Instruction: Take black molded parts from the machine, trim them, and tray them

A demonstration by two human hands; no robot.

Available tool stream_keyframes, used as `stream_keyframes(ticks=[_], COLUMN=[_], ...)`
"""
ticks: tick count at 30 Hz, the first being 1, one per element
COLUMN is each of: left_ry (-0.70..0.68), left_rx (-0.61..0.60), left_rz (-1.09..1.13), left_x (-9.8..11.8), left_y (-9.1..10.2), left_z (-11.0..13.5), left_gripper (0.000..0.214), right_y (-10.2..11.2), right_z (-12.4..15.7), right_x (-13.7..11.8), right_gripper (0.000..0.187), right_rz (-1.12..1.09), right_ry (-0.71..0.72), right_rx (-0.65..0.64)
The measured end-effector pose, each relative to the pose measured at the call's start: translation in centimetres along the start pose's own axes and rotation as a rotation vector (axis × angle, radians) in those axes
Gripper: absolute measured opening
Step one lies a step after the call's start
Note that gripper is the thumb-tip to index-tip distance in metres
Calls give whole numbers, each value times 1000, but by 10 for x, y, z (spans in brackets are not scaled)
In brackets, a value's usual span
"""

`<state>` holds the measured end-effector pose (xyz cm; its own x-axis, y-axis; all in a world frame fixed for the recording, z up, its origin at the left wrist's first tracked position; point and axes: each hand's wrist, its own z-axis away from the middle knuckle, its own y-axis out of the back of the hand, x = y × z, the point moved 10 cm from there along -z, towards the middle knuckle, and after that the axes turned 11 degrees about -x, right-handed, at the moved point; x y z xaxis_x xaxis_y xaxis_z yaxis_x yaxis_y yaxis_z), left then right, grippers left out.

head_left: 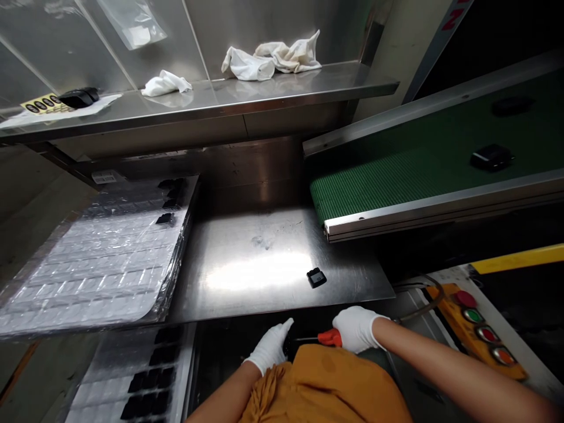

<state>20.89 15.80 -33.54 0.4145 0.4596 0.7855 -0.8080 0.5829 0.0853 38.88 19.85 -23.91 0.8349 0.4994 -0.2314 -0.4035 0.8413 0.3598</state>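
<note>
Right hand: your white-gloved right hand (356, 329) is closed around the orange handle of a screwdriver (329, 337), with the shaft pointing left.
Left hand: your white-gloved left hand (268, 346) has its fingers pressed together, tips up, just beside the screwdriver's tip; you cannot tell whether it pinches anything.
Work piece: a dark object (288, 345) sits at the shaft's tip, against your left hand, mostly hidden in shadow.
Ahead: a steel sheet (282, 264) lies beyond your hands, with a small black device (316, 277) on it.
Your left: a stack of clear plastic trays (101, 264) holds rows of black pieces, and a lower tray (141, 376) sits nearer you.
Your right: a green conveyor belt (388, 170) carries two black units (491, 157), and a yellow control panel (476, 329) has round buttons.
Above: a steel shelf (220, 103) holds white cloths (273, 59).
</note>
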Motion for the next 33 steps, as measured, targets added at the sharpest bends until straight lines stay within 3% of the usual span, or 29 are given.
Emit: stream_keyframes(ticks=[6, 9, 15, 19, 23, 28, 33], left_ry=[26, 24, -34, -26, 119, 307, 402], left_rx=[55, 31, -13, 6, 83, 263, 360], left_rz=[-216, -207, -46, 163, 499, 1004, 1365], left_x=[-10, -14, -7, -10, -32, -59, -63], left_y=[4, 2, 0, -2, -8, -5, -10], left_z=[0, -1, 1, 1, -3, 6, 15], left_gripper=[71, 79, 85, 63, 31, 24, 28], right_y=[9, 13, 14, 10, 4, 6, 8], right_z=[12, 13, 8, 6, 4, 9, 8], right_x=[-4, -11, 2, 5, -1, -21, -31], right_gripper=[53, 47, 53, 45, 33, 29, 26], right_rz=[-11, -6, -40, -49, -44, -21, -15], right_ry=[47, 79, 34, 18, 1, 24, 17], right_rx=[47, 47, 36, 46, 65, 130, 148])
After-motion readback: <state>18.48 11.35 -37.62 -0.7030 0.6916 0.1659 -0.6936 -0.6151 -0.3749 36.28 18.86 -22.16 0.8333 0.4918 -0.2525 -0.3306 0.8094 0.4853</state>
